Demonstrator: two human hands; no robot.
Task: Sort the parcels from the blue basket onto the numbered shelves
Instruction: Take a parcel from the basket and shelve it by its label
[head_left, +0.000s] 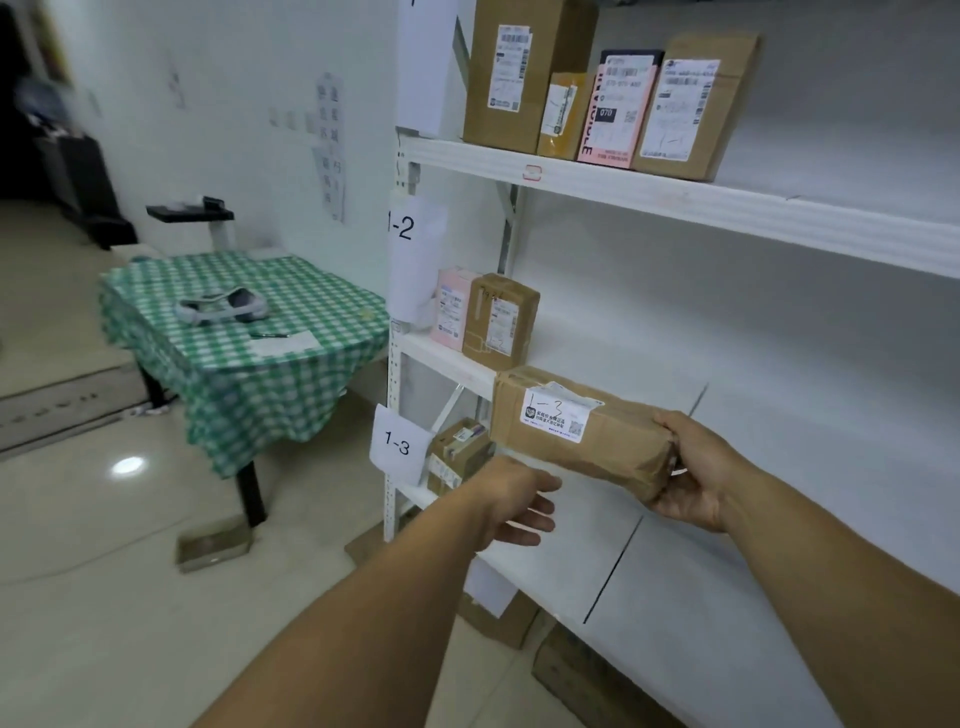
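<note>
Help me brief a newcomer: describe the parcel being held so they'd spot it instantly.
Find the white shelving rack and the paper tag marked 1-3 on its left post. Right of that tag, the right hand grips one end of a long brown parcel. Unlike the small box shelved beside the tag, it has 1-3 handwritten on its white label.

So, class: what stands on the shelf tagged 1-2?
A pink parcel and a brown box beside it, at the left end. What lies behind them is covered.
</note>
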